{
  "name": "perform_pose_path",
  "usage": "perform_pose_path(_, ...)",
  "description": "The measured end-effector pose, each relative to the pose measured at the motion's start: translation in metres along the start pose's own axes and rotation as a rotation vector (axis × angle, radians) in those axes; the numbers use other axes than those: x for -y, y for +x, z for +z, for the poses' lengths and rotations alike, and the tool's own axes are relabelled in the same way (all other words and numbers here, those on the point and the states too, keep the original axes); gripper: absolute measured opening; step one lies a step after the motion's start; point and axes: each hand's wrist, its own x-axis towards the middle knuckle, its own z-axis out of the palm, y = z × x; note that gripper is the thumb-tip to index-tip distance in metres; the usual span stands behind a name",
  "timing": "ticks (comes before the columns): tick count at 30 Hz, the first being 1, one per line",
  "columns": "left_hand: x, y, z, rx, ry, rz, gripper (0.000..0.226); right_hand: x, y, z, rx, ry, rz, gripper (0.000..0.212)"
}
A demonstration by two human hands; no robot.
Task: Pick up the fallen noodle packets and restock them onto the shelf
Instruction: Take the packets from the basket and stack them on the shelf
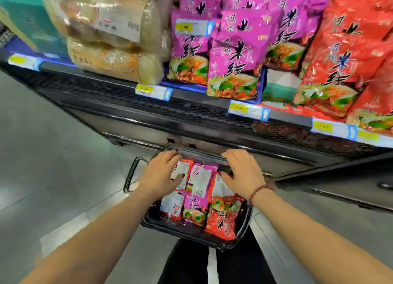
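- Head view: the left hand and right hand reach down into a black plastic basket on the floor, just below the shelf.
- Both hands lie spread, fingers fairly straight, on the noodle packets. Neither pinches 1 yet, probably because they are sorting for a packet to lift.
- The packets are glossy, crinkled foil pillows in red and purple, packed side by side in about 2 rows, some showing white backs.
- Matching purple packets and red packets stand upright on the shelf, faces outward, leaning loosely; each colour likely has its own section.
- A beaded bracelet circles the right wrist.
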Motion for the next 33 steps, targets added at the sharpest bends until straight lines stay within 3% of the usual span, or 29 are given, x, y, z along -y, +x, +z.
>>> perform_pose_path(4, 0.035, -0.032, 0.059, 0.196, -0.053, -0.142, 0.082, -0.002, -0.003, 0.075, 0.316, 0.095, 0.223, 0.053)
perform_pose_path(9, 0.059, -0.057, 0.123, 0.244, -0.09, -0.306, 0.077, -0.032, -0.018, 0.169, 0.477, 0.195, 0.481, 0.068)
perform_pose_path(14, 0.083, -0.057, 0.19, 0.331, -0.154, -0.394, 0.081, -0.072, -0.028, 0.222, 0.402, 0.359, 0.714, 0.053)
perform_pose_path(18, 0.087, -0.039, 0.232, 0.278, -0.222, -0.417, 0.085, -0.099, -0.026, 0.267, 0.419, 0.443, 0.877, 0.054)
perform_pose_path(22, 0.088, -0.017, 0.265, 0.263, -0.265, -0.415, 0.08, -0.12, -0.023, 0.31, 0.271, 0.591, 1.068, 0.054)
perform_pose_path(25, 0.088, -0.004, 0.286, 0.267, -0.3, -0.407, 0.08, -0.125, -0.015, 0.33, 0.23, 0.725, 1.116, 0.045)
perform_pose_path(30, 0.081, 0.003, 0.305, 0.268, -0.354, -0.42, 0.079, -0.133, -0.012, 0.344, 0.164, 0.8, 1.23, 0.055)
perform_pose_path(33, 0.072, 0.004, 0.302, 0.269, -0.394, -0.42, 0.077, -0.133, -0.012, 0.335, 0.119, 0.869, 1.157, 0.049)
